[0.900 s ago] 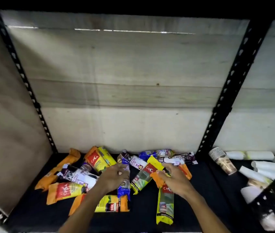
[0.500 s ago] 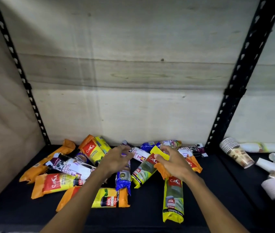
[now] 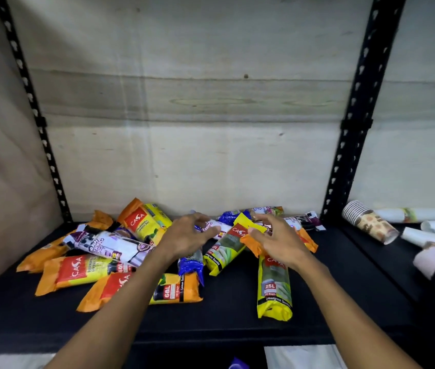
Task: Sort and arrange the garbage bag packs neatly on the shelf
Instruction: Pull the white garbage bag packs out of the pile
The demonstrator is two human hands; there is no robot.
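Several garbage bag packs lie jumbled on the black shelf (image 3: 237, 312). My left hand (image 3: 187, 237) hovers with curved, spread fingers over a white pack (image 3: 217, 228) and a blue pack (image 3: 191, 265). My right hand (image 3: 277, 242) is spread over the orange top end of a yellow 25L pack (image 3: 273, 287), beside a yellow-green pack (image 3: 224, 251). Neither hand grips anything. To the left lie a white drawstring pack (image 3: 110, 246), a red-labelled orange pack (image 3: 78, 271), a 60L pack (image 3: 173, 290) and a yellow pack (image 3: 146, 222) at the back.
Black perforated uprights stand at the left (image 3: 38, 121) and right (image 3: 354, 129) of the bay. Wooden panels close the back and left side. In the bay to the right lie a stack of paper cups (image 3: 368, 222) and white rolls (image 3: 418, 214).
The view has dipped and drawn closer to the shelf. Both hands have lifted a little off the packs and spread their fingers; the packs lie as before.
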